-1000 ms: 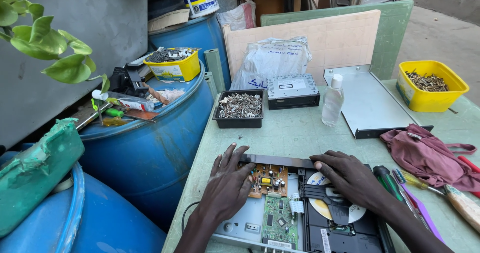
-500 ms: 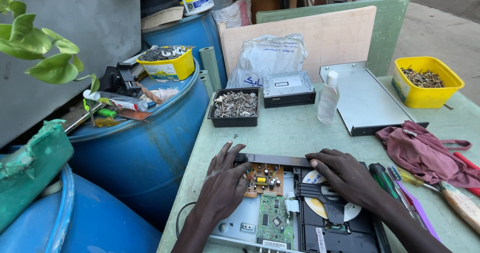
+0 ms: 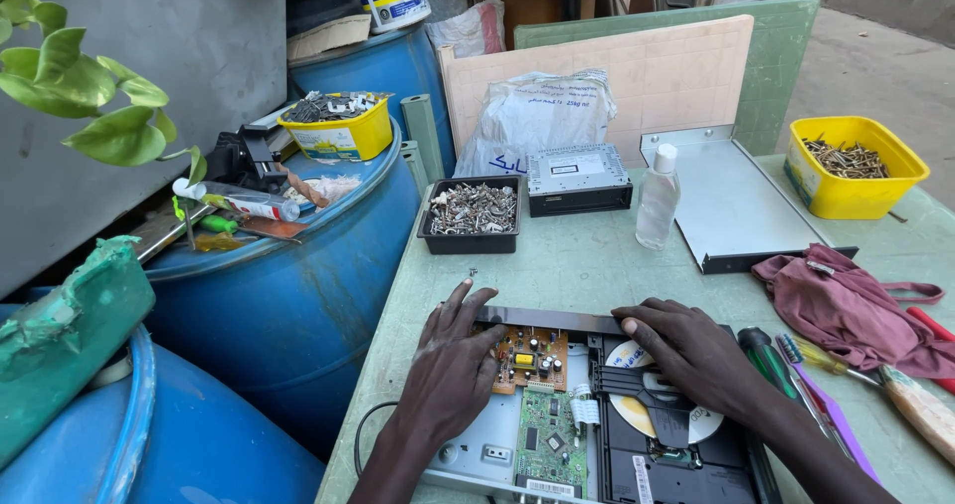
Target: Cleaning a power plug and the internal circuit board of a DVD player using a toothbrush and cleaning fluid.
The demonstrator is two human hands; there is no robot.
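An opened disc player [image 3: 597,424] lies at the near edge of the pale green bench [image 3: 587,255], its cover off and its insides bared. The step in hand is judged to be the stripping of this player: the case is being steadied from above while the parts inside are got at. For the next move, a firm hold on the case would be called for, and probably a tool for any fasteners left; whether screws remain cannot be told from this view.

The left hand [image 3: 453,365] is laid flat, fingers spread wide, over the left part of the player, its fingertips resting at the brown circuit board [image 3: 532,357] and the back rail of the case. Nothing is grasped by it. The right hand [image 3: 691,355] is likewise laid open, palm down, across the black disc tray [image 3: 652,390], with the silver disc [image 3: 637,414] partly covered beneath it; it presses rather than grips. A green circuit board [image 3: 545,442] lies between the two wrists, untouched.

Just beside the right forearm a green-handled screwdriver [image 3: 766,357] is seen lying on the bench, with a maroon cloth [image 3: 846,305] beyond it. Farther back a black tray of screws [image 3: 471,213] stands apart from the player.
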